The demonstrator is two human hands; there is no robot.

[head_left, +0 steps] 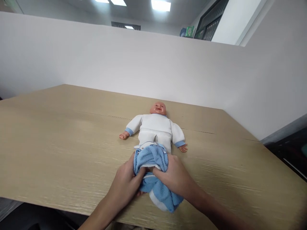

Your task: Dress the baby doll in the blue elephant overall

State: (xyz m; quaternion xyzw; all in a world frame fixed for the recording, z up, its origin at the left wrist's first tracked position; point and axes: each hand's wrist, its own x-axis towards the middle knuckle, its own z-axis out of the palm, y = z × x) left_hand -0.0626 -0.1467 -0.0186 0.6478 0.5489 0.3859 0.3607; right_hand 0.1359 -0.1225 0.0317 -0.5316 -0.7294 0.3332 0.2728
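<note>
1. Head view: the left hand [124, 179] and right hand [177, 177] grasp opposite sides of a bunched, blue, fluffy cloth garment [152, 155], fingers closed on its folds, thumbs at the white-edged opening between them.
2. Beyond the fingers, a plastic doll in white clothing with blue cuffs [155, 123] lies face-up on the pale, wood-grained surface [72, 159].
3. Good handling means spreading the opening evenly, thumbs level, without tugging the doll's legs sideways.
</note>
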